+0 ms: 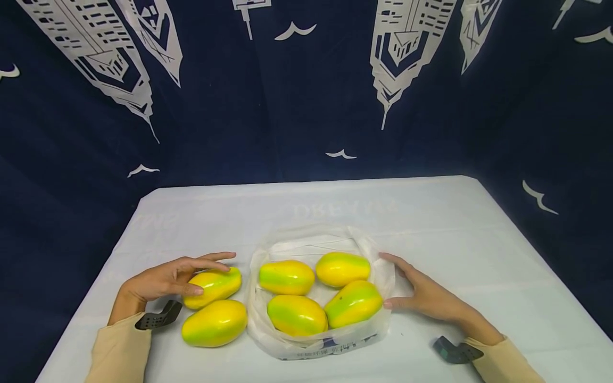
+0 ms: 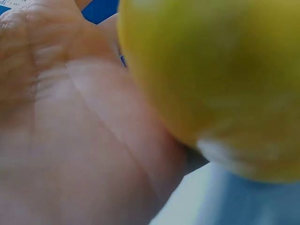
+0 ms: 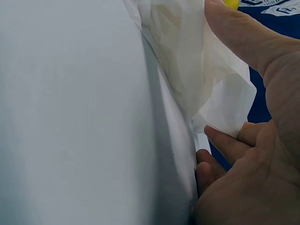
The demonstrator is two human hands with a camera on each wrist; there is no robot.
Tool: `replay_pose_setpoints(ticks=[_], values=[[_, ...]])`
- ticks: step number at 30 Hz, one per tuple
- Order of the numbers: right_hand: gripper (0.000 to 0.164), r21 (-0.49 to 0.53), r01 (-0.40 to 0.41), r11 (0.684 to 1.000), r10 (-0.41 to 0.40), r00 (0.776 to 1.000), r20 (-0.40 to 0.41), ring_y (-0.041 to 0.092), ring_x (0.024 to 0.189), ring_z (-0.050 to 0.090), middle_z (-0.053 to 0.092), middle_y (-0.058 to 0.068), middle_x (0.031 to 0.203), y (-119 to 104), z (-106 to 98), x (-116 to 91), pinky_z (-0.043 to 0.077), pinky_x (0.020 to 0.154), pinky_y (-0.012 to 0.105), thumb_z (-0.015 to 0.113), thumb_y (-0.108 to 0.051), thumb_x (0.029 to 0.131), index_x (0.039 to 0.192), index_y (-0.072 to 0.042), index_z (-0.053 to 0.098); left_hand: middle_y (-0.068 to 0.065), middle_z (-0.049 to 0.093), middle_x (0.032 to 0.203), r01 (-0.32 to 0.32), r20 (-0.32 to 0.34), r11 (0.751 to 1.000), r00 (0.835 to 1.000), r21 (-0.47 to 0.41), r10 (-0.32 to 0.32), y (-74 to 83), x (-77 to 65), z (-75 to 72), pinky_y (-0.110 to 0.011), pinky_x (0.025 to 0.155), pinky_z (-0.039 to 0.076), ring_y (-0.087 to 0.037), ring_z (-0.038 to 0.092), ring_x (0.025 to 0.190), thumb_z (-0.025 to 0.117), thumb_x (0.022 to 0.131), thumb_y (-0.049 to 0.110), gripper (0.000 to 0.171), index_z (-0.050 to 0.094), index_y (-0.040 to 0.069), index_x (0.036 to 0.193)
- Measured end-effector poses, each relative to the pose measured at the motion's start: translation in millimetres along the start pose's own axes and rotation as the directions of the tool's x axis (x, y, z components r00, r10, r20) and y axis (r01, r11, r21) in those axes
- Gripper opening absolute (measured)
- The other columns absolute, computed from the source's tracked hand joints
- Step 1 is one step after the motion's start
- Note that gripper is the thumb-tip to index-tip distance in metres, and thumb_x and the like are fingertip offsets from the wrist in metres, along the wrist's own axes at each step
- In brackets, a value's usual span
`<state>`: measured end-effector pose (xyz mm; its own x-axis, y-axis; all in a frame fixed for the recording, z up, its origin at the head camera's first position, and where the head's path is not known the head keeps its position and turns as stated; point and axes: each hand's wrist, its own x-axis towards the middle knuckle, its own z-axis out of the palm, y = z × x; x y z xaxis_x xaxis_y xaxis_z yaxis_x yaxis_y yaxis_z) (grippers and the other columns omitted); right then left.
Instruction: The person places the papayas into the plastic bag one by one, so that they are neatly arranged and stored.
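Note:
My left hand holds a yellow-green papaya, the thumb on its near side and the other fingers over its top. In the left wrist view this papaya bulges large beside the palm. A second papaya lies just in front of it. In the middle stands a white plastic bag, its mouth spread wide, with several papayas inside. My right hand is at the bag's right side, fingers and thumb spread apart. Its fingertips touch the thin bag wall in the right wrist view.
A white cloth covers the table, whose far edge meets a dark blue curtain with white building and bird prints. Dark wrist devices sit at both beige sleeves.

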<state>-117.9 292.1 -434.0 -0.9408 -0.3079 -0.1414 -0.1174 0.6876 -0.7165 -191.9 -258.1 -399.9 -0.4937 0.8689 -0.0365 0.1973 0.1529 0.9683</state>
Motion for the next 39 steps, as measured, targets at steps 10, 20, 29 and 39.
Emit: replay_pose_setpoints(ticks=[10, 20, 29, 39], values=[[0.099, 0.006, 0.018, 1.000, -0.018, 1.000, 0.004, 0.052, 0.146, 0.026, 0.021, 0.022, 0.164, 2.5, 0.1, -0.1, 0.027, 0.112, 0.071, 0.082, -0.047, 0.079, 0.158, -0.031, 0.025, -0.018, 0.014, 0.167, 0.025, 0.006, 0.998, 1.000, -0.065, -0.025, -6.0, 1.2, 0.7, -0.012, 0.115, 0.026, 0.000, 0.017, 0.152, 0.059, 0.094, -0.006, 0.053, 0.047, -0.002, 0.146], [0.099, 0.008, 0.026, 1.000, -0.027, 1.000, 0.003, 0.052, 0.146, 0.027, 0.022, 0.022, 0.164, 3.2, 0.0, 0.3, 0.026, 0.112, 0.071, 0.082, -0.046, 0.079, 0.158, -0.030, 0.026, -0.019, 0.019, 0.166, 0.045, -0.026, 0.998, 0.999, -0.051, -0.046, -9.7, 0.0, -1.0, -0.012, 0.114, 0.029, 0.002, 0.023, 0.150, 0.059, 0.095, -0.005, 0.053, 0.048, 0.000, 0.146], [0.099, 0.009, 0.018, 1.000, -0.018, 1.000, 0.004, 0.052, 0.146, 0.025, 0.021, 0.022, 0.164, 2.9, 0.0, -0.1, 0.026, 0.112, 0.072, 0.082, -0.046, 0.079, 0.158, -0.030, 0.026, -0.009, 0.029, 0.164, 0.062, -0.024, 0.993, 0.998, -0.097, -0.065, -10.0, -0.5, -1.5, -0.013, 0.113, 0.033, 0.004, 0.031, 0.145, 0.058, 0.096, -0.005, 0.052, 0.047, -0.002, 0.146], [0.099, 0.008, 0.021, 1.000, -0.021, 1.000, 0.003, 0.052, 0.147, 0.025, 0.021, 0.023, 0.164, 1.1, 0.3, 0.0, 0.025, 0.112, 0.072, 0.082, -0.046, 0.079, 0.158, -0.031, 0.026, -0.001, 0.036, 0.162, 0.087, -0.019, 0.985, 0.996, -0.146, -0.091, -9.4, -2.7, -2.3, -0.014, 0.111, 0.035, 0.003, 0.036, 0.142, 0.056, 0.097, -0.004, 0.051, 0.044, -0.003, 0.147]])
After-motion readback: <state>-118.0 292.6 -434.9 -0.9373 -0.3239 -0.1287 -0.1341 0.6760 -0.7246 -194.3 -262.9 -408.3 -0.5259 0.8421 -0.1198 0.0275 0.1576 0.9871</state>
